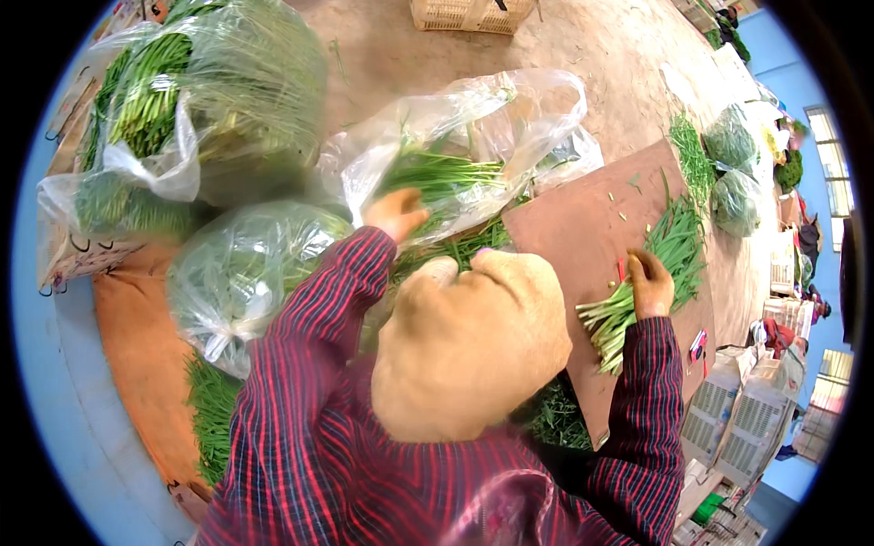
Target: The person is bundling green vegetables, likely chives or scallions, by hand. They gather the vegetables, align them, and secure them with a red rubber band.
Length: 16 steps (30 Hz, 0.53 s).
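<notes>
At the middle, my left hand (396, 216) is at the mouth of a clear plastic bag (546, 96), against a bunch of chives (455, 176) lying inside it. Its thumb and fingers look apart, though slightly blurred. On a reddish-brown board (583, 214) to the right, my right hand (651, 287) is closed over the stems of another bunch of chives (674, 244). The pale cut ends of that bunch point to the lower left. A small red strip (622, 269) shows beside the right fingertips.
Large clear bags (264, 91) packed with chives stand at the upper left. A knotted bag (259, 264) is beside my left forearm. Loose chives (692, 159) lie past the board. A woven basket (473, 14) is at the far edge. Crates (737, 409) stand at the right.
</notes>
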Available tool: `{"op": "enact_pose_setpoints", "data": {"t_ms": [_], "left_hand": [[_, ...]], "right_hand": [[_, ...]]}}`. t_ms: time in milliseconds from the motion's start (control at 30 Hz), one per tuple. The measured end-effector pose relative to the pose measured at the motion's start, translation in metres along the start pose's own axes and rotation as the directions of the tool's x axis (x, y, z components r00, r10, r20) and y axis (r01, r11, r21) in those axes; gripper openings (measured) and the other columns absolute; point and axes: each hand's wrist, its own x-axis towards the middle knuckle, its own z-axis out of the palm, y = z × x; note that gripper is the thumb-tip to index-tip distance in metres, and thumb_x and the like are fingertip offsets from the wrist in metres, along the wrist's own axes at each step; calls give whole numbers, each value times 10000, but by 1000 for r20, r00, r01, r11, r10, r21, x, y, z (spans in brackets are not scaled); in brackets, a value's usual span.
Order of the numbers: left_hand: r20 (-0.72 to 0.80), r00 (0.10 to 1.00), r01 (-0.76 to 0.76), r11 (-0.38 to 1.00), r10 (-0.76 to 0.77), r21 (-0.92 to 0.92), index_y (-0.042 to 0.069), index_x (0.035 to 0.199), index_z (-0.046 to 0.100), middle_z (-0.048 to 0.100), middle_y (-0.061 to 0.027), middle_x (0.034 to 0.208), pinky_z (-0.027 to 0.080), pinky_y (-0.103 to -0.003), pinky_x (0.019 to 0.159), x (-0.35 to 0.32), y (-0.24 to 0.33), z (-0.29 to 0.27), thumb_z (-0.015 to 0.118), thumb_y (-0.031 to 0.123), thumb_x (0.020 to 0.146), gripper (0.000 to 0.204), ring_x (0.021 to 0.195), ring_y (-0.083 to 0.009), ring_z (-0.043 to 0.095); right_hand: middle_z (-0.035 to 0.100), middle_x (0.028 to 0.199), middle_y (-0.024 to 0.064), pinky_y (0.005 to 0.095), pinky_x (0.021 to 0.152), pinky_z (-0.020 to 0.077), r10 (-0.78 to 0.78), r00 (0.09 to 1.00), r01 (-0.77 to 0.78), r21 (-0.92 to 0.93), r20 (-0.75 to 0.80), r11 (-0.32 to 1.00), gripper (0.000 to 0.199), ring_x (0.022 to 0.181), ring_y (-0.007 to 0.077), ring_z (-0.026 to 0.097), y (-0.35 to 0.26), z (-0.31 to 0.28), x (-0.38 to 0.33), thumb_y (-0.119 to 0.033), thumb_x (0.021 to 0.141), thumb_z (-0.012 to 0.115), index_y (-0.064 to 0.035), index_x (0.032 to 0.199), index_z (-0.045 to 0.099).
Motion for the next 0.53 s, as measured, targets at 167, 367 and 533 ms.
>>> {"op": "enact_pose_setpoints", "data": {"t_ms": [167,367,533], "left_hand": [[-47,987,-111,871,152,478,128,1301,548,571,-114,1277,419,-396,1011,81,1,45,693,318,752,599,1188,-303,526],[161,972,-233,614,171,754,84,1339,442,486,-112,1319,382,-438,1026,182,-21,101,718,256,699,718,1289,-300,407],[250,928,-371,623,275,689,93,1401,384,443,-132,1402,345,-390,1084,202,-14,122,732,314,753,768,1342,-255,381]], "right_hand": [[626,1228,157,347,926,481,-60,993,77,-181,97,980,629,1090,222,634,-52,75,108,-360,818,693,-39,1329,514],[576,1250,262,372,988,423,80,992,-83,-38,-96,996,896,1166,336,565,-31,177,235,-430,691,788,95,1326,439],[649,1081,177,367,891,485,172,953,-295,651,247,700,562,943,258,628,-23,214,271,-203,793,771,61,1234,543]]}}
